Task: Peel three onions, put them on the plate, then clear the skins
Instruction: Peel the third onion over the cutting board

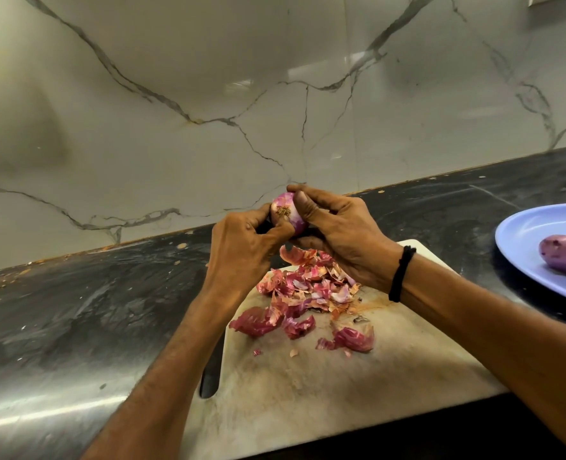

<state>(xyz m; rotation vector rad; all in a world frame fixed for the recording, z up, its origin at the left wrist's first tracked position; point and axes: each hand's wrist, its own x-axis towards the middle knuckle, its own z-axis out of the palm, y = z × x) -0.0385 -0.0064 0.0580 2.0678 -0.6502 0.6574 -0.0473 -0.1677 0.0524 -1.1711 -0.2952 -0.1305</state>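
Onion point(286, 211) between both hands

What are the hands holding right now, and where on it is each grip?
Both hands hold one round purple onion, root end showing. The left hand grips its lower left side; the right hand wraps its right side.

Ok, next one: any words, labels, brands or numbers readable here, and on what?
None to read. The plate, cutting board, marble wall and counter bear no print; the onion held in left hand and right hand has no sticker; the wristband is plain black.
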